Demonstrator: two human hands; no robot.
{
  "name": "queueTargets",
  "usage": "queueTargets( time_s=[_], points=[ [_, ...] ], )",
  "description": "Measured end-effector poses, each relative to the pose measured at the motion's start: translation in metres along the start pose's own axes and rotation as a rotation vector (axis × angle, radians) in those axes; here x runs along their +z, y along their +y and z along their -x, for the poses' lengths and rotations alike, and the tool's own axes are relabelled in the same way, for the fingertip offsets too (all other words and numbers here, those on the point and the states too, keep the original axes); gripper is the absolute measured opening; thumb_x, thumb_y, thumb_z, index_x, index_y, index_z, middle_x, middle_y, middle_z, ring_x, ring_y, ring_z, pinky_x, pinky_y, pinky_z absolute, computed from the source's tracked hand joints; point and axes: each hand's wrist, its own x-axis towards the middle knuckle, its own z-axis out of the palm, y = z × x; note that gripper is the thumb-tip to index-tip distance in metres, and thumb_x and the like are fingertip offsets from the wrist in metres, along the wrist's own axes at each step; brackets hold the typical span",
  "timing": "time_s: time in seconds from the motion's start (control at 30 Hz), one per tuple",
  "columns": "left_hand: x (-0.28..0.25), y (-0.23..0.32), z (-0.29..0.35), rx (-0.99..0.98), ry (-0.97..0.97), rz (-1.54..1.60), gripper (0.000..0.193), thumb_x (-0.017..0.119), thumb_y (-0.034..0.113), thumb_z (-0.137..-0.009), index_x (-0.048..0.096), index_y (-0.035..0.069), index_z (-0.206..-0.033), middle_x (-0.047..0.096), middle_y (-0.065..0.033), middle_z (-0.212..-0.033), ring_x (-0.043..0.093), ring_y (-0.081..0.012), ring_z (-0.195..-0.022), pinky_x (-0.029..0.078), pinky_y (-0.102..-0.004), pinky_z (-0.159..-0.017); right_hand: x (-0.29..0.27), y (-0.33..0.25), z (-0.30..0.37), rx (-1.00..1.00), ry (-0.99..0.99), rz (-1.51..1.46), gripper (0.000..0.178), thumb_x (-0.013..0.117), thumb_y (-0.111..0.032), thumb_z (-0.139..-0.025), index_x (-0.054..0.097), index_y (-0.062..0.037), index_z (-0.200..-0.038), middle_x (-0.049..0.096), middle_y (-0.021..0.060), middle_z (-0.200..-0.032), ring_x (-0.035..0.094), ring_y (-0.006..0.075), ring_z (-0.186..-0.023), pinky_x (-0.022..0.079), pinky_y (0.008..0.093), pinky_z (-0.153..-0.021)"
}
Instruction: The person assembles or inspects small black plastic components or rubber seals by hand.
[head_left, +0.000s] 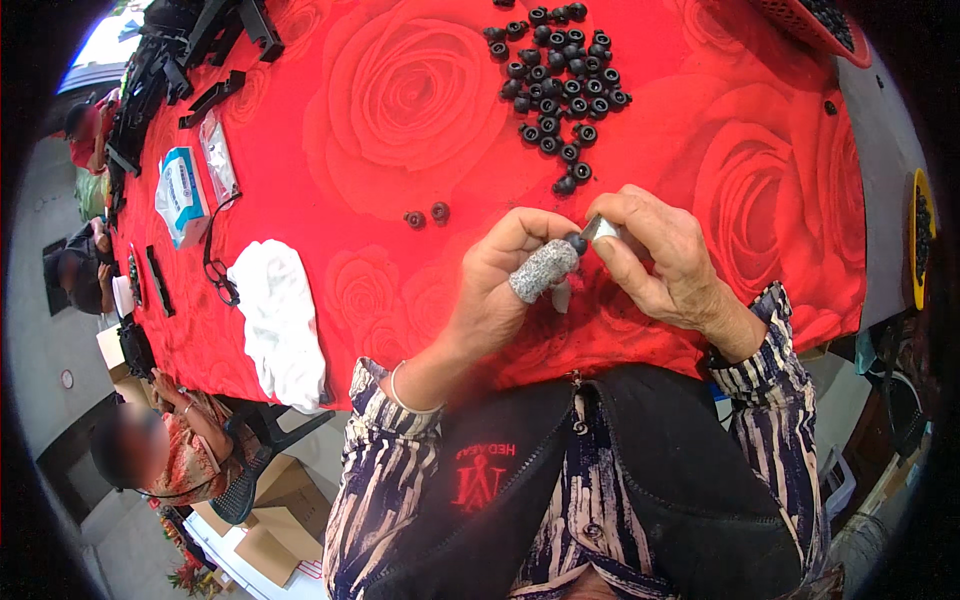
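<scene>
My left hand (500,260) is closed on a small black round part (577,243), pinching it between forefinger and thumb. A grey knitted sleeve (545,272) covers the thumb. My right hand (665,260) grips a small blade (592,226) with a white wrapped end, its metal edge close against the black part. Whether the edge cuts into it I cannot tell. Beyond my hands lies a loose pile of similar black round parts (550,87), some with ring-shaped tops. Two dark reddish round pieces (427,214) lie apart on the cloth, left of the pile.
A red rose-patterned cloth (400,110) covers the table. To the left are a white cloth (280,320), eyeglasses (218,275), a tissue pack (181,197) and long black parts (213,98). A red basket (812,25) stands far right, a yellow tray (920,240) below it. Other people sit at left.
</scene>
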Motion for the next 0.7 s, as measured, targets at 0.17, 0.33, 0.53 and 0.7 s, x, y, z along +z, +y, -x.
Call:
queueTargets(
  time_s=[0.17, 0.33, 0.53, 0.7],
  points=[
    [-0.001, 0.0, -0.001, -0.001, -0.014, -0.019, 0.022, 0.054, 0.012, -0.087, 0.048, -0.002, -0.104, 0.055, -0.0049, -0.087, 0.054, -0.0087, -0.066, 0.045, -0.0212, -0.054, 0.0, 0.001, 0.0, -0.021, -0.01, 0.014, 0.021, 0.059, -0.002, -0.074, 0.052, 0.0022, -0.094, 0.051, 0.0144, -0.071, 0.054, 0.0283, -0.06, 0.042, 0.0349, -0.052],
    [-0.001, 0.001, -0.001, -0.03, 0.004, -0.029, 0.022, 0.053, 0.012, -0.087, 0.049, -0.002, -0.103, 0.056, -0.0052, -0.085, 0.054, -0.0093, -0.065, 0.045, -0.0205, -0.053, -0.002, 0.002, -0.001, -0.019, -0.067, 0.003, 0.02, 0.059, -0.002, -0.073, 0.053, 0.0011, -0.092, 0.051, 0.0134, -0.07, 0.054, 0.0278, -0.059, 0.042, 0.0345, -0.052],
    [-0.005, 0.001, -0.007, 0.002, 0.059, 0.201, 0.019, 0.053, 0.011, -0.087, 0.051, -0.002, -0.101, 0.055, -0.0059, -0.079, 0.053, -0.009, -0.063, 0.045, -0.0196, -0.051, -0.003, 0.007, 0.0, -0.137, -0.188, 0.079, 0.019, 0.059, -0.003, -0.072, 0.053, -0.0015, -0.09, 0.051, 0.0115, -0.07, 0.053, 0.026, -0.058, 0.042, 0.0344, -0.051],
    [-0.01, -0.005, -0.007, -0.098, 0.017, 0.309, 0.021, 0.053, 0.012, -0.087, 0.051, -0.001, -0.103, 0.055, -0.0054, -0.078, 0.051, -0.0075, -0.063, 0.046, -0.0205, -0.052, -0.003, 0.001, -0.001, -0.069, 0.049, -0.066, 0.034, 0.065, 0.001, -0.065, 0.054, 0.0008, -0.098, 0.049, 0.0101, -0.069, 0.053, 0.0228, -0.056, 0.043, 0.0318, -0.05]
  ],
)
